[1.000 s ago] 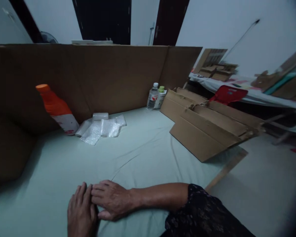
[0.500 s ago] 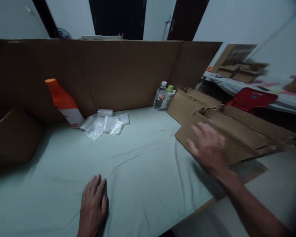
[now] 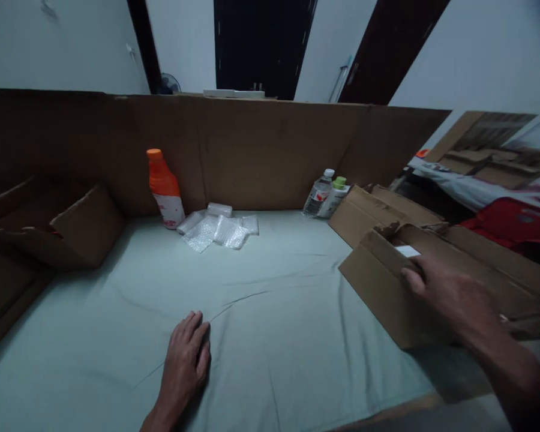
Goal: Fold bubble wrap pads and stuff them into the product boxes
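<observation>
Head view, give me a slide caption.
Right hand on a cardboard box, left hand flat on the sheet.

Left hand [image 3: 184, 360] flat, palm down, on the table [image 3: 274, 336] near its front edge. Right hand [image 3: 450, 294] on a flat box [image 3: 382, 294] at the right edge — grip unclear. Back edge: orange bottle [image 3: 164, 189], bubble wrap [image 3: 218, 231] beside it; two bottles [image 3: 318, 198] toward the back right corner.
</observation>
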Motion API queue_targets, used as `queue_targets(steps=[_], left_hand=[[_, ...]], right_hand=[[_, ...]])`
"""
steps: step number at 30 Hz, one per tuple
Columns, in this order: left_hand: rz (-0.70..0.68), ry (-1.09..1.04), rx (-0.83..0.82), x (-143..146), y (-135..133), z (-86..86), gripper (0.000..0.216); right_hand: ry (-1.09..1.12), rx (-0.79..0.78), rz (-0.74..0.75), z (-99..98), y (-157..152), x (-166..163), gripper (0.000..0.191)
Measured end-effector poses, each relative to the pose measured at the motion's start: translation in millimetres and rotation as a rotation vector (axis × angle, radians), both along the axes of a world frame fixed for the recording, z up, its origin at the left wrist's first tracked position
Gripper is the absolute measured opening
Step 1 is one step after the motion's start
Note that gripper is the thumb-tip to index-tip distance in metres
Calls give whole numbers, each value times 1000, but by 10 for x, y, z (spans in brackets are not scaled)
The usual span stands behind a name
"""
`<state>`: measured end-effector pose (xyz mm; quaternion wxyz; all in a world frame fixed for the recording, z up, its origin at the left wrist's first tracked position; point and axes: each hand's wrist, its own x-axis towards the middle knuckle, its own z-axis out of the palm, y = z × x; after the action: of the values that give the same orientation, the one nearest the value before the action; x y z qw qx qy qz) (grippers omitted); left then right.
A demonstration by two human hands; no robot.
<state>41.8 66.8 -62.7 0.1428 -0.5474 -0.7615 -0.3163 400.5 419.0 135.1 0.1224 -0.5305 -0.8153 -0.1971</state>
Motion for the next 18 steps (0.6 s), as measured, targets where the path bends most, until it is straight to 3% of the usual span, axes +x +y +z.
queue_targets(steps=[7, 14, 18], left_hand=[[13, -329, 89, -48, -17, 38, 31], [142, -1003, 134, -115, -87, 426, 45], [219, -1168, 217, -139, -193, 544, 52]], right_hand=[[132, -42, 445, 124, -548, -616, 28], [175, -194, 989, 214, -1483, -1655, 21], [104, -195, 1277, 280, -1840, -1995, 24]])
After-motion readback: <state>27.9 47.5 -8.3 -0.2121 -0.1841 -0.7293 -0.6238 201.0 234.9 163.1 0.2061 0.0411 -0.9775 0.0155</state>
